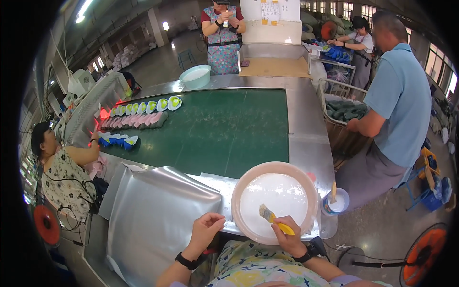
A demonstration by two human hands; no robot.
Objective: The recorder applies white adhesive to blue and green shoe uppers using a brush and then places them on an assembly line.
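My right hand [290,237] grips the yellow handle of a paintbrush [267,214]. Its bristles point up and left over a wide pinkish-beige basin [237,203], which holds white liquid [272,191]. Whether the bristles touch the liquid, I cannot tell. Left of the basin, my left hand [205,232] is closed with thumb and forefinger pinched together; anything between them is too small to see. Beneath and beyond it lies a silvery sheet [158,205]. A small tub [335,203] of white stuff with a wooden-handled brush [333,189] stands right of the basin.
A green conveyor belt [229,129] carries rows of shoe-like pieces [152,106]. One worker [69,172] reaches to its left end; another [397,95] stands at right beside a cart [334,122]. A pale green basin [195,76] sits at the far edge. A fan [423,256] stands lower right.
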